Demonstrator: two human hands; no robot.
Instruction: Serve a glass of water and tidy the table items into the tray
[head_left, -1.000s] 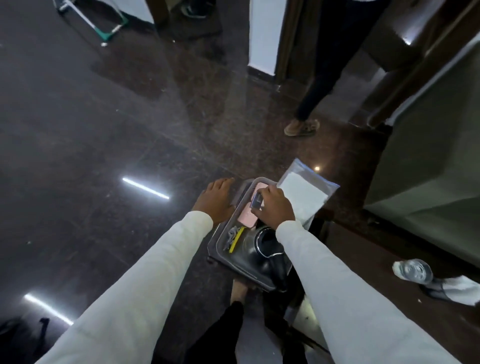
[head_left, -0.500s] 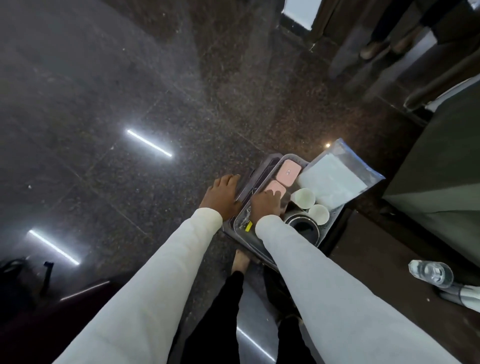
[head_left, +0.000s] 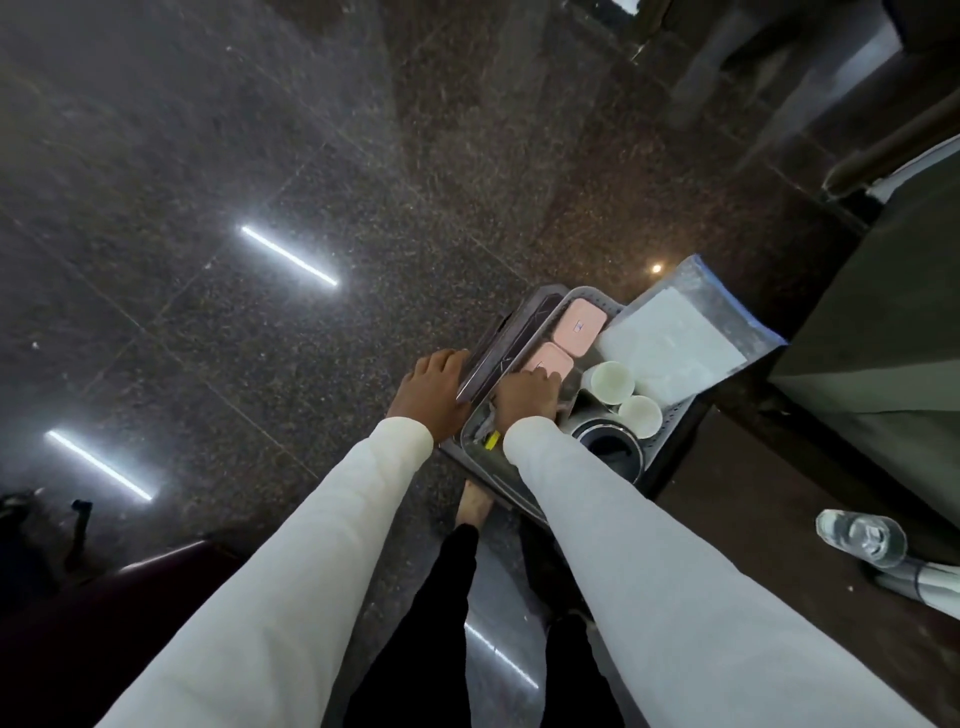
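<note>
A grey tray (head_left: 670, 441) sits at the corner of a dark table. It holds two pink boxes, the far pink box (head_left: 577, 328) and the near pink box (head_left: 545, 364), two white cups (head_left: 610, 382), a dark round vessel (head_left: 608, 449) and a yellow item (head_left: 491, 440). My right hand (head_left: 524, 397) reaches into the tray, fingers curved down over the near pink box. My left hand (head_left: 431, 395) clasps the tray's left side, against a dark flat slab (head_left: 501, 353). A clear glass of water (head_left: 862, 538) stands on the table to the right, away from both hands.
A clear plastic bag of white sheets (head_left: 675, 343) leans over the tray's far right edge. A grey-white object (head_left: 930, 584) lies beside the glass. A grey-green block (head_left: 883, 332) rises right of the tray. Polished dark floor spreads to the left; my bare foot (head_left: 475, 506) is below the tray.
My right hand has drawn back from the tray's far end onto the near pink box. The second pink box and the cups are uncovered. My left hand stays at the tray's side.
</note>
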